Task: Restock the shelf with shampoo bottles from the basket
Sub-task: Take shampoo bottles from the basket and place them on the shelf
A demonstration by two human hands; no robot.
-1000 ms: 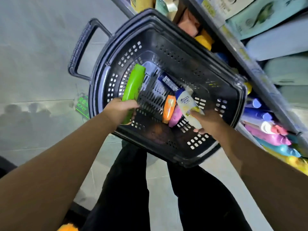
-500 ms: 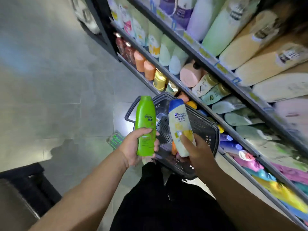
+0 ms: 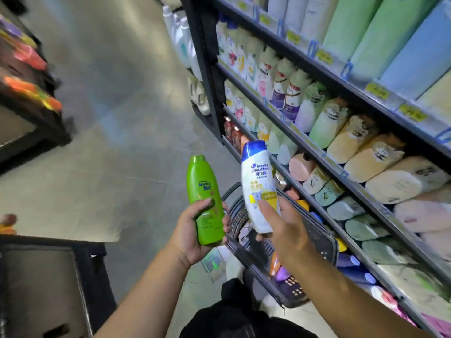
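My left hand (image 3: 189, 234) grips a green shampoo bottle (image 3: 204, 198) upright by its lower half. My right hand (image 3: 284, 228) holds a white shampoo bottle with a blue cap (image 3: 258, 185), also upright, just to the right of the green one. Both bottles are raised above the black basket (image 3: 319, 242) on the floor, which holds an orange and a purple bottle (image 3: 278, 269). The shelf (image 3: 314, 152) runs along the right, its rows packed with bottles.
A black shelf upright (image 3: 203, 67) stands ahead at the shelf's far end. A dark low unit (image 3: 48, 284) is at the lower left and another display (image 3: 26, 93) at the upper left. Grey tiled floor (image 3: 117, 142) lies between. My dark trousers are below the basket.
Both hands lifted the green and the white bottle out of the basket and raised them. The view tilted up from the basket to the shelf rows.
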